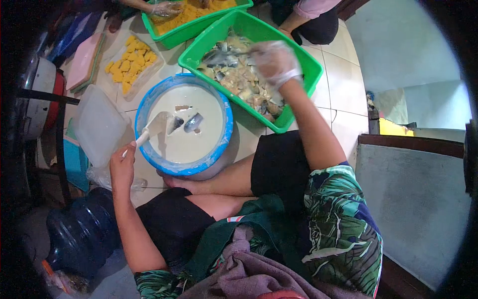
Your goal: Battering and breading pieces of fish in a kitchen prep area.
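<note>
My left hand (123,157) grips the white handle of a ladle or spatula (157,123), whose head is over the pale batter (186,145) in a blue-rimmed round tub (140,149). A few pieces of fish (193,122) with silvery skin lie in the batter. My right hand (274,63), blurred and in a clear plastic glove, is over the green rectangular tub (313,71) of cut fish pieces (242,78). Whether its fingers hold a piece cannot be told.
Another green tub (171,40) holds orange-yellow crumbs, with a co-worker's gloved hand (167,8) in it. A co-worker's arm (295,23) is at the top right. Yellow lumps (132,63) lie on plastic at the left, near a translucent lid (99,125). A large blue bottle (80,231) lies lower left.
</note>
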The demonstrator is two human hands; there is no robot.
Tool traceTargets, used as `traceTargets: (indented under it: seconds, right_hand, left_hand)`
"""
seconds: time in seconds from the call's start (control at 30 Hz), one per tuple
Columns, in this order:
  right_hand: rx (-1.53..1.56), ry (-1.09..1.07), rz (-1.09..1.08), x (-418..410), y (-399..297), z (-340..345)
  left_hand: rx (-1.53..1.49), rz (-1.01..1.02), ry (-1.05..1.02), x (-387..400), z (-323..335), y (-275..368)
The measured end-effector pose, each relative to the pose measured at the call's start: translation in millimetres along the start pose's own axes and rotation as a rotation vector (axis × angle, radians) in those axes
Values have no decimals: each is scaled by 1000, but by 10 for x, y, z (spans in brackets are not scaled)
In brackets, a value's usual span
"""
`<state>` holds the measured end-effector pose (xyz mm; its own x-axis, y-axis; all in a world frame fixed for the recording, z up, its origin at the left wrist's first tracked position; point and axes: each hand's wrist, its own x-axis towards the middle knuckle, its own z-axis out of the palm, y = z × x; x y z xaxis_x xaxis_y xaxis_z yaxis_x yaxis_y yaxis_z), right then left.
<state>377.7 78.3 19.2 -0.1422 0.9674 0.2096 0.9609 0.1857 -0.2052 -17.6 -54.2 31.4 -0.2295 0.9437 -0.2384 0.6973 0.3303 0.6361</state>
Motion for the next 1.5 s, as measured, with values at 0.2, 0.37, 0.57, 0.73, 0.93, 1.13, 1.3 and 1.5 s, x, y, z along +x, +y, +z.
traceTargets:
  seconds: [0.2, 0.37, 0.57, 0.73, 0.93, 1.13, 1.3, 1.5]
  right_hand:
    - [-340, -125, 385, -64, 975, -14]
    - [-378, -195, 413, -49, 988, 284]
    - [-335, -159, 344, -53, 971, 320]
    - [-263, -196, 390, -56, 800, 224]
    - [-300, -186, 398, -26, 865, 266]
    - [-239, -169, 422, -37, 819, 215]
    - [-177, -188, 464, -49, 744, 185]
    - [-104, -166, 519, -81, 896, 252]
  left_hand:
    - [-41, -39, 15, 6, 9, 8]
    - [-53, -28, 12, -10, 41, 50]
    - [-64, -71, 18, -5, 63, 61]
    - [-66, -41, -5, 20, 12, -28]
    - [-81, -40, -17, 5, 52, 85]
    - [-30, -33, -25, 15, 4, 38]
    - [-42, -19, 11, -18, 33, 24]
    - [-19, -33, -11, 11, 18, 30]
